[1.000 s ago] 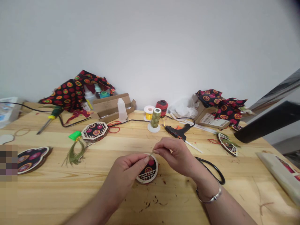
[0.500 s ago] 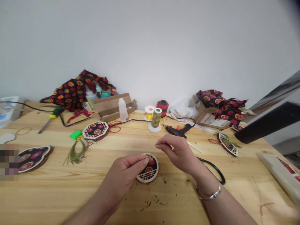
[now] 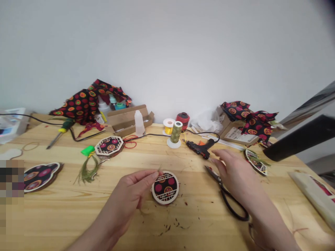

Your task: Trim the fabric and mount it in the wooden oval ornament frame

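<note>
My left hand (image 3: 131, 193) pinches a thin olive thread (image 3: 160, 168) between thumb and fingertips; wispy strands show under the hand. Just beyond those fingertips lies a round ornament (image 3: 164, 188) with a pale lattice rim over dark patterned fabric. My right hand (image 3: 234, 174) is a little blurred, its fingers apart and holding nothing. It hovers beside black-handled scissors (image 3: 230, 204), which lie on the table with the blades pointing away from me. A black glue gun (image 3: 197, 149) rests just past the right fingertips.
Behind stand an olive thread cone (image 3: 176, 133), a red spool (image 3: 183, 121) and a white bottle (image 3: 139, 123). Leftward lie an octagonal ornament (image 3: 108, 146), a green tassel (image 3: 87, 169) and a screwdriver (image 3: 59, 134). A black cylinder (image 3: 298, 137) juts in at right. Dark scraps (image 3: 170, 228) litter the front.
My right hand has moved right, away from the left hand, and its pinch has opened. The scissors are now more exposed. My left hand keeps its pinch, and the round ornament shows more fully.
</note>
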Action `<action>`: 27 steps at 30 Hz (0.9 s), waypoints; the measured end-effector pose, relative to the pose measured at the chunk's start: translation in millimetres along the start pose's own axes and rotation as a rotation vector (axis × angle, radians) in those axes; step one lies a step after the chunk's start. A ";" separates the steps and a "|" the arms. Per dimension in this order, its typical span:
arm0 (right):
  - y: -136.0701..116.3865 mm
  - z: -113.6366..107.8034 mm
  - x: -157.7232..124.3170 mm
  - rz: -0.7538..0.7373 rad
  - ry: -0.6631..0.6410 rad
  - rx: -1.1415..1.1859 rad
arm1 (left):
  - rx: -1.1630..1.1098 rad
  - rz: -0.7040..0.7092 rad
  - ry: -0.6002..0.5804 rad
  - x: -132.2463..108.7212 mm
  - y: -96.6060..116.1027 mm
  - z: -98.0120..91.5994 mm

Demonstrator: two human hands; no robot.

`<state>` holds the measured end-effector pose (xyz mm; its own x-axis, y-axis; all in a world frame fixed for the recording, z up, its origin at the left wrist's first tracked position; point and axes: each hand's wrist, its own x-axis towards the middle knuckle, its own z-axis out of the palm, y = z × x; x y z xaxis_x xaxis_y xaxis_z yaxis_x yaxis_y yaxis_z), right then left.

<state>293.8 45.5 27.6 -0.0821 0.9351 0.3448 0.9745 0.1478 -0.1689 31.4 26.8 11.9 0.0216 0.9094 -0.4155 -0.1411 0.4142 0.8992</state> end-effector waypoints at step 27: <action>111.5 -23.7 -104.0 0.341 -0.414 -0.305 | -0.285 0.174 0.157 15.7 28.8 -31.8</action>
<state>416.0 -42.9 -5.2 0.2296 0.9701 -0.0792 0.9710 -0.2228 0.0865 -3.8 51.8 26.8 -0.1758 0.9390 -0.2955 -0.3995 0.2064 0.8932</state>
